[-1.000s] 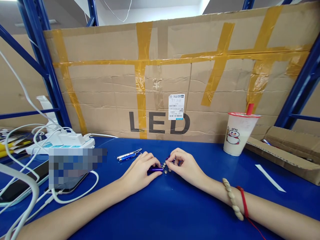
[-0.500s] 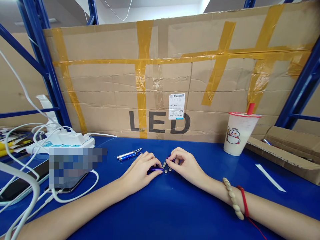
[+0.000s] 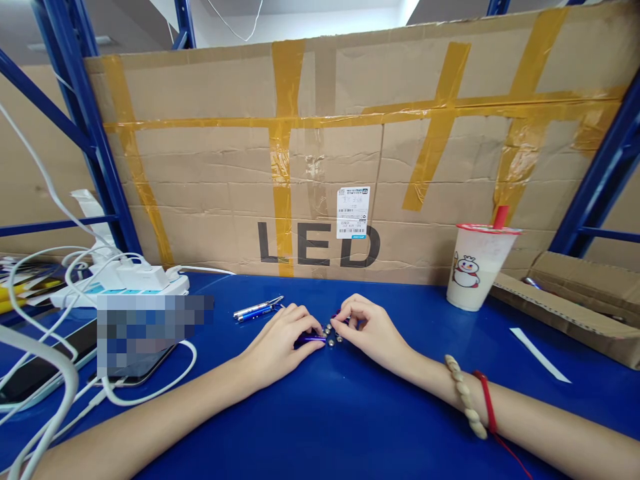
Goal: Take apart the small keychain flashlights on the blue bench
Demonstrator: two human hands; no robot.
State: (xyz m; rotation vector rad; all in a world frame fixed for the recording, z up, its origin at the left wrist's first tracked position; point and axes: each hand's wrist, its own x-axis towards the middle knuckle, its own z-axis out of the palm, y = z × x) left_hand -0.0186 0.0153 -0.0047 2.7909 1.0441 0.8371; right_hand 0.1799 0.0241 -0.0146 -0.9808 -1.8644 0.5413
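My left hand (image 3: 280, 341) rests on the blue table, its fingers closed on a slim, shiny purple metal tube (image 3: 311, 339) that lies nearly level. Opposite it, my right hand (image 3: 377, 335) is closed in a pinch around a dark purple piece (image 3: 337, 313), mostly hidden behind the fingers. Between the fingertips of both hands lie several small round silver button cells (image 3: 331, 343). Behind my left hand are a silver and a blue pen-like tube (image 3: 258, 311), side by side with metal ends.
A white power strip (image 3: 165, 288) with tangled cables and phones (image 3: 50, 363) crowds the left. To the right stand a drink cup (image 3: 475, 273) with a red straw, a white paper strip (image 3: 540, 355) and an open cardboard box (image 3: 575, 320). A large cardboard panel (image 3: 210, 200) closes the back.
Both hands keep almost the same place and grip. The whole view has shifted very slightly.
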